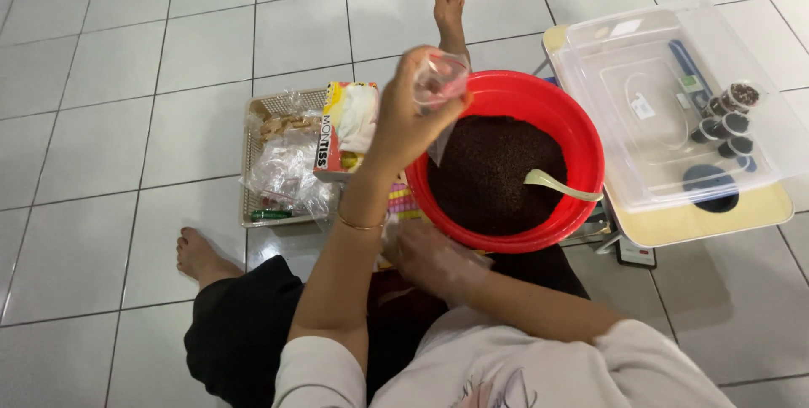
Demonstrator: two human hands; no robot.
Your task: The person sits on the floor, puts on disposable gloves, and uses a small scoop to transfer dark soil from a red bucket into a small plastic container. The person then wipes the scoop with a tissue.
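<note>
Red basin [514,96]: dark granules, pale green spoon [560,185] inside. Left hand [404,117], fingers pinching small clear cup [440,79] above basin's left rim. Right hand [425,252] below basin, fingers' state unclear. Step: cup filling; next calls for scooping. Filled cups [729,117] on clear lid [674,96], right of basin

Counted from above: two hands, one bowl, one spoon, and a cluster of small cups.

One red bowl [506,96] sits at centre with one pale spoon [560,186] in it; at three o'clock, on one clear lidded box [640,71], stand what look like five small filled cups [726,121], though they overlap; at nine o'clock lies one woven tray [253,163]; the left hand [409,113] pinches one small clear cup [440,79], the right hand [425,256] is low.
</note>
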